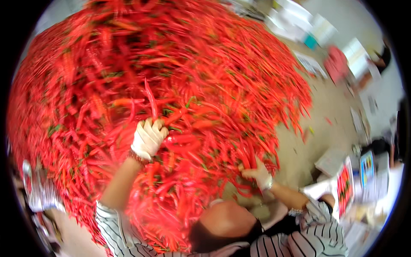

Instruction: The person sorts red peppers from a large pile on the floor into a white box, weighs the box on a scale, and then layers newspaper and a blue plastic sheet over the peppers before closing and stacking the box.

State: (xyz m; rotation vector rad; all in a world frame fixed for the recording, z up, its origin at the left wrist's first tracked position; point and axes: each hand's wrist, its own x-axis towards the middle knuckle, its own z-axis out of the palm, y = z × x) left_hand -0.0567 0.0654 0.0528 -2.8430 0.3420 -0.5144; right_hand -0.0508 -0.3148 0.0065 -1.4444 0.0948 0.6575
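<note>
A huge heap of red chili peppers point(205, 86) with some green stems fills most of the view. Over its near side is my left hand point(149, 136), in a white glove that leaves the fingertips bare. Its fingers are curled around a long red chili point(151, 99), which sticks up beyond them. My right hand point(257, 173), gloved the same way, is lower down at the right edge of the heap. Several red chilies point(248, 155) are between its thumb and fingers.
To the right, a white box point(345, 186) holds red chilies, with a scale-like device with a lit screen point(367, 168) beside it. A grey box point(330, 160) stands close by. Other people point(382, 57) are at the far right. Loose chilies lie on the floor point(295, 147).
</note>
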